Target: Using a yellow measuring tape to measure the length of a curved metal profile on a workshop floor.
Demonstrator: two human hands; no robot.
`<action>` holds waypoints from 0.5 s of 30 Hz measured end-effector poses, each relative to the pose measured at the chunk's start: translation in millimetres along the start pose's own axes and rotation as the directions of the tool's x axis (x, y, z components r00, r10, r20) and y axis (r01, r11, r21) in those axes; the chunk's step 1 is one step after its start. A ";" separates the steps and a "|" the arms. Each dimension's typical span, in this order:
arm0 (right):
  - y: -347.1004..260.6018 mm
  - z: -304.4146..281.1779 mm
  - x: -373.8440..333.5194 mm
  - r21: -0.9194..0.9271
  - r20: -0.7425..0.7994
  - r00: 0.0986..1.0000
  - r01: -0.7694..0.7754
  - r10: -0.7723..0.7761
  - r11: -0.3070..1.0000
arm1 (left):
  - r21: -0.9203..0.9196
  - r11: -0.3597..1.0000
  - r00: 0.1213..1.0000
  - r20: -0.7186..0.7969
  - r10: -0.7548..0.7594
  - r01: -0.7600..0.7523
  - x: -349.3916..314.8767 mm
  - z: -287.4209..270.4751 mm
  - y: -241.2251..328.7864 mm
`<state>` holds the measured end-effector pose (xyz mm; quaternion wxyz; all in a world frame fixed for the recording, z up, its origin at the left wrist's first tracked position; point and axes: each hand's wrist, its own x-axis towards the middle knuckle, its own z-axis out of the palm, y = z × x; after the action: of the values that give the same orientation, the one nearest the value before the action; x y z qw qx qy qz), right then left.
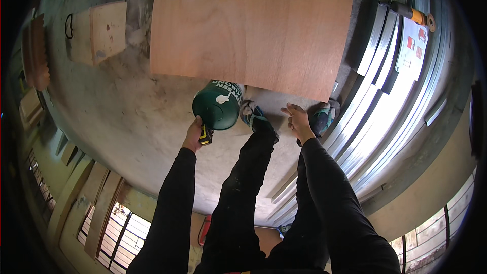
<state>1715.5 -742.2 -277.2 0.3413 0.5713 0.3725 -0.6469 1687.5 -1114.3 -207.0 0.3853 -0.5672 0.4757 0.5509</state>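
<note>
My left hand [193, 135] is closed around a black and yellow tape measure [205, 135]. Right beside it is a dark green pail [215, 109] with white print on its side; I cannot tell whether the hand touches it. The near edge of a large plywood sheet [248, 30] hides part of the pail. My right hand [298, 122] hangs above the floor just short of the sheet's near right corner, its fingers apart and nothing in them. My feet in sandals stand near that edge, one on each side of the space left of my right hand.
Long shiny metal channels [378, 132] lie along the right side. An orange and black angle grinder [417, 16] and a printed sheet [412, 45] rest on them. A pale wooden box [104, 33] stands at the far left. Behind me is a red cylinder [204, 230].
</note>
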 end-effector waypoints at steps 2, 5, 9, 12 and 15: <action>5.3 6.5 -2.9 -0.146 0.016 1.000 0.017 -0.015 0.989 | 0.000 1.000 1.000 0.006 0.005 -0.005 2.2 -8.8 0.0; 15.7 13.4 -5.3 -0.365 0.085 0.996 0.036 -0.005 0.930 | -0.002 1.000 0.999 0.049 0.003 -0.003 4.3 -9.8 -1.0; 30.8 43.4 -10.5 -0.231 0.234 0.971 0.005 0.051 0.973 | 0.014 0.998 0.997 -0.047 0.061 -0.060 -0.4 4.1 -3.0; 29.0 66.8 0.6 0.416 0.099 0.995 -0.043 0.002 0.908 | 0.048 0.995 0.992 -0.086 0.096 -0.092 -2.9 13.4 -1.3; 3.9 81.2 8.1 0.543 0.019 0.998 0.034 -0.053 0.839 | 0.062 0.992 0.987 -0.114 0.115 -0.108 -6.5 8.6 1.7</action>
<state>1678.6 -815.0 -280.0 0.1571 0.6251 0.1817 -0.7427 1684.0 -1105.7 -201.2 0.3409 -0.5602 0.5437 0.5238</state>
